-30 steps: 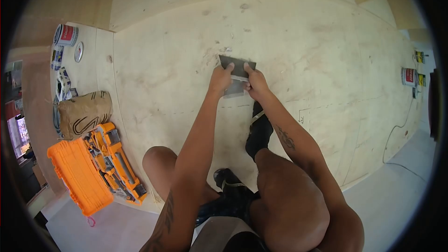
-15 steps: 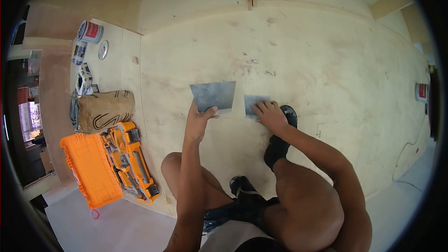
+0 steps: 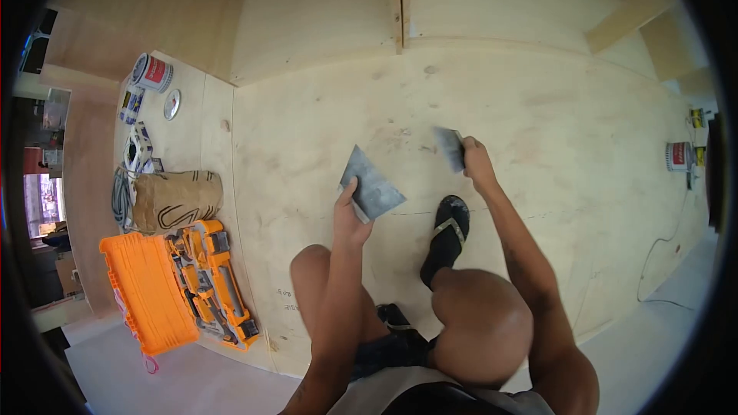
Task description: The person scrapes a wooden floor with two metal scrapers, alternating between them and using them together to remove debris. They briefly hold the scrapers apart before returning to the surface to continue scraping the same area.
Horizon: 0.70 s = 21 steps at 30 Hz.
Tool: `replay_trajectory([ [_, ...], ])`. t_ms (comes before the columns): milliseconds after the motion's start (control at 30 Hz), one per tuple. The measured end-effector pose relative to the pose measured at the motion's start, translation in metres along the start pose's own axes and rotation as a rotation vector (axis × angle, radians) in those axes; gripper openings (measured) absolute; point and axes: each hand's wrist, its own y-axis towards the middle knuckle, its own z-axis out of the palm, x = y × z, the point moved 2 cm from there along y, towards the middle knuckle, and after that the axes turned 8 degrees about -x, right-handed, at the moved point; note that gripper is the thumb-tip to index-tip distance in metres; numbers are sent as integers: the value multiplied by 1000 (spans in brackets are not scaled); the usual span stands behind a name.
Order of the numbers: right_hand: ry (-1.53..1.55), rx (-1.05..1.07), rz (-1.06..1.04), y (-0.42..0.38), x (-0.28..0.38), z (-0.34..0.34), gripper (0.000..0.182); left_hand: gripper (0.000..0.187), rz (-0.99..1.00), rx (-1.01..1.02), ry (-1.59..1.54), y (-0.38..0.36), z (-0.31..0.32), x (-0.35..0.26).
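My left hand point(image 3: 353, 219) grips a wide grey metal scraper plate point(image 3: 374, 188), its thumb on the upper face and the blade tilted. To the right, my right hand point(image 3: 478, 163) is closed on a smaller grey scraper point(image 3: 449, 148), whose far edge is slightly blurred. A gap separates the two blades. Both are over the pale plywood surface point(image 3: 323, 138), which has dark smudges and filled spots. Whether either blade touches the wood I cannot tell.
An open orange tool case point(image 3: 154, 292) lies at the left, below a brown paper bag point(image 3: 177, 200). Paint cans stand at the far left point(image 3: 152, 73) and far right point(image 3: 679, 157). My sandalled foot point(image 3: 447, 234) is near my right hand. A cable point(image 3: 653, 261) runs at the right.
Both scrapers have turned. The right hand has moved up and to the right with the smaller one, away from the foot; the left hand has shifted right and slightly down. The view has shifted too.
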Motion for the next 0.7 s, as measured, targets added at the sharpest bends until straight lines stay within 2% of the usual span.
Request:
replay_trajectory([
  [67,869,395,659,-30,51,-49,39,31,-45,11,4,-23,46,4],
  [133,1239,493,727,-68,134,-89,38,32,-85,40,8,-56,107,6],
  [200,980,524,630,-90,217,-138,32,33,-184,62,58,-99,168,8],
  [233,1085,179,704,-81,223,-141,32,35,-34,70,175,-117,195,12],
  [267,1096,148,669,-69,204,-149,32,35,-40,113,184,-138,217,14],
  [300,604,-117,405,-55,175,-171,32,35,-18,146,337,-163,236,14],
  [333,103,-368,161,-51,175,-202,31,35,6,171,494,-189,257,14],
  [367,444,-236,494,-62,213,-242,29,35,-8,204,511,-225,282,11],
  [400,457,-271,499,-79,244,-276,29,35,-37,286,504,-263,306,6],
  [467,1018,-296,446,-120,313,-333,22,35,-77,377,520,-332,344,-14],
  [500,1120,-397,446,-147,355,-366,17,34,-152,268,378,-359,359,-22],
  [533,1125,-421,447,-169,385,-392,17,34,-226,151,235,-381,372,-24],
  [567,1131,-456,382,-193,417,-418,17,32,-294,170,150,-402,381,-34],
  [667,1094,-461,247,-264,494,-485,20,31,-316,157,168,-485,420,-73],
  [700,963,-472,159,-284,517,-501,24,31,-316,169,176,-509,433,-82],
])
